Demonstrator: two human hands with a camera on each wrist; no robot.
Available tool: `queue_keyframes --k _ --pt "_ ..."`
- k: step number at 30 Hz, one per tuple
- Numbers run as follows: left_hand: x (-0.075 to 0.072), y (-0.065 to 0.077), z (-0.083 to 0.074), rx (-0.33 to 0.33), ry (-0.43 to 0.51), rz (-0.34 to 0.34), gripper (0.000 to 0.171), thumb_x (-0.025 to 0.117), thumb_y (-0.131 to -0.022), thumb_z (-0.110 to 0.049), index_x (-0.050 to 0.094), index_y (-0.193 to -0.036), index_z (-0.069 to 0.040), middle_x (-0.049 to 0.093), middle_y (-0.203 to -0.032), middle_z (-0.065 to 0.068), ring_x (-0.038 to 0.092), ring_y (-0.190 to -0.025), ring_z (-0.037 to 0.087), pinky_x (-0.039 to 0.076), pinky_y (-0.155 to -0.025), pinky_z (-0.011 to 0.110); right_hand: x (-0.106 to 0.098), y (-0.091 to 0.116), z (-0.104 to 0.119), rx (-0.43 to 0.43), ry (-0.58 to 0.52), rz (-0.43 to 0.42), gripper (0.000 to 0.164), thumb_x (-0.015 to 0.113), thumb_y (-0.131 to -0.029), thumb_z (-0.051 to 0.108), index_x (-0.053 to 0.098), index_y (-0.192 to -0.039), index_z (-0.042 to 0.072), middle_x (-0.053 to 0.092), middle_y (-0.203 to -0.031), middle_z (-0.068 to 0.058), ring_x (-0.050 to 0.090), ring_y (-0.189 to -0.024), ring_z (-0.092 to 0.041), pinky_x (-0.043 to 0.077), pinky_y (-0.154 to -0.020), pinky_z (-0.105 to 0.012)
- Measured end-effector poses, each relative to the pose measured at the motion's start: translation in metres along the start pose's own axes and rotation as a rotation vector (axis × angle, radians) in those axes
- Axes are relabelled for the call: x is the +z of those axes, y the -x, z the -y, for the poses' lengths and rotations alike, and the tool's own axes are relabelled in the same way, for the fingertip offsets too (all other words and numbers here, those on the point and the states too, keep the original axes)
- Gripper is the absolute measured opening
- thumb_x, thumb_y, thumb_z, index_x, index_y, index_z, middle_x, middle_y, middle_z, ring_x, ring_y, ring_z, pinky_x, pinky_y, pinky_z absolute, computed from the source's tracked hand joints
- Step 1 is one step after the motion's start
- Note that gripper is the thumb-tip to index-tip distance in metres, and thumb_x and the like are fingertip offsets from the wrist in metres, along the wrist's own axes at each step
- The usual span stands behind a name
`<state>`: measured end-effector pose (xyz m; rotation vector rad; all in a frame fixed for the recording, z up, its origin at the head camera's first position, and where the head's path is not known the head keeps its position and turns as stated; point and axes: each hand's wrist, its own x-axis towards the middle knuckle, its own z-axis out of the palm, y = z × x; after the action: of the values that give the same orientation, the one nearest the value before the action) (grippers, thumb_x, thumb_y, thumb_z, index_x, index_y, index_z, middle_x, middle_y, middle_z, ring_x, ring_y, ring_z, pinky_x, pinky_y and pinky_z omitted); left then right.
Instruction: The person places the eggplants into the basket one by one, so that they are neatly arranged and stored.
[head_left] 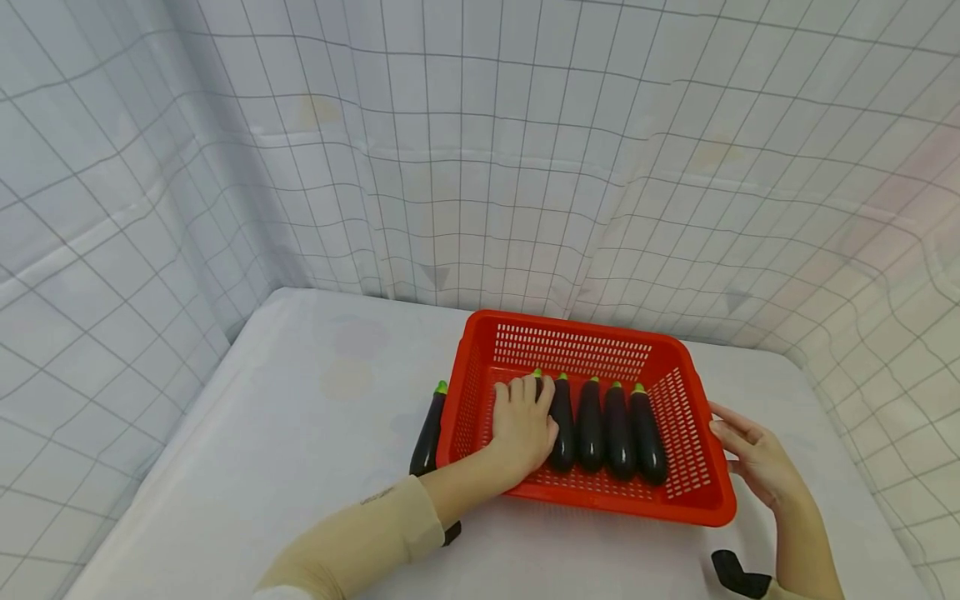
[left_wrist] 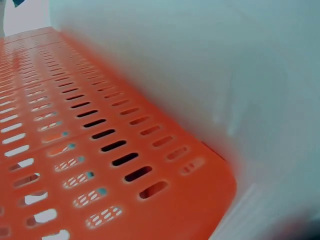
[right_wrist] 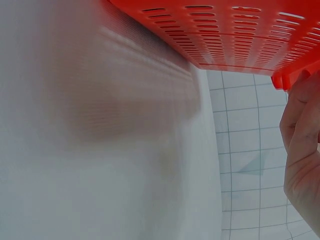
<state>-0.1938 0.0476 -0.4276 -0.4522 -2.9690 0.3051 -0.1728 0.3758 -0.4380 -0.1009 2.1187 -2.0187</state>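
Observation:
A red plastic basket (head_left: 592, 500) with slotted walls holds several dark purple eggplants (head_left: 619, 433) side by side, green tips toward the far wall. My left hand (head_left: 521, 425) reaches inside and grips the leftmost eggplant (head_left: 537, 375), covering most of it. At the basket's right end my right hand (head_left: 757, 458) holds the rim, and the right wrist view shows its curled fingers (right_wrist: 302, 115) there. Outside the left wall lies another eggplant (head_left: 429, 429), partly hidden by my left forearm. The left wrist view shows only the basket's slotted outer wall (left_wrist: 100, 150), neither hand nor eggplant.
A white-covered table (head_left: 300, 417) carries the basket. White cloth walls with a grid pattern (head_left: 510, 167) enclose its back and sides. Dark wrist straps or mounts (head_left: 738, 575) show near the right forearm.

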Motion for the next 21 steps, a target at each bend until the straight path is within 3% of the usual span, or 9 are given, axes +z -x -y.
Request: queue_keyframes --k 7,15,21 --pt "-0.01 0.013 0.017 -0.014 0.042 -0.074 0.054 0.045 -0.088 -0.043 0.035 -0.135 -0.019 0.043 -0.118 0.008 0.037 -0.108 0.025 0.029 -0.096 0.043 -0.001 -0.001 -0.001 0.001 -0.006 0.0 0.036 0.041 -0.096 0.012 0.051 -0.127 0.027 0.064 -0.098 0.009 0.062 -0.084 -0.008 0.053 -0.066 -0.03" --pt "-0.012 0.033 0.047 -0.042 0.186 -0.15 0.054 0.052 -0.085 -0.038 0.04 -0.133 -0.015 0.046 -0.118 0.01 0.039 -0.109 0.027 0.03 -0.096 0.047 0.0 0.0 -0.002 0.009 0.015 -0.007 0.036 0.041 -0.096 0.013 0.049 -0.13 0.026 0.064 -0.098 0.01 0.061 -0.084 -0.008 0.052 -0.066 -0.03" --pt "-0.015 0.047 0.071 -0.073 0.236 -0.236 0.051 0.051 -0.086 -0.033 0.042 -0.131 -0.011 0.047 -0.113 0.011 0.041 -0.104 0.029 0.029 -0.093 0.048 -0.001 0.0 -0.001 -0.002 0.004 -0.004 0.036 0.041 -0.096 0.012 0.05 -0.128 0.027 0.064 -0.098 0.009 0.062 -0.084 -0.008 0.053 -0.066 -0.029"
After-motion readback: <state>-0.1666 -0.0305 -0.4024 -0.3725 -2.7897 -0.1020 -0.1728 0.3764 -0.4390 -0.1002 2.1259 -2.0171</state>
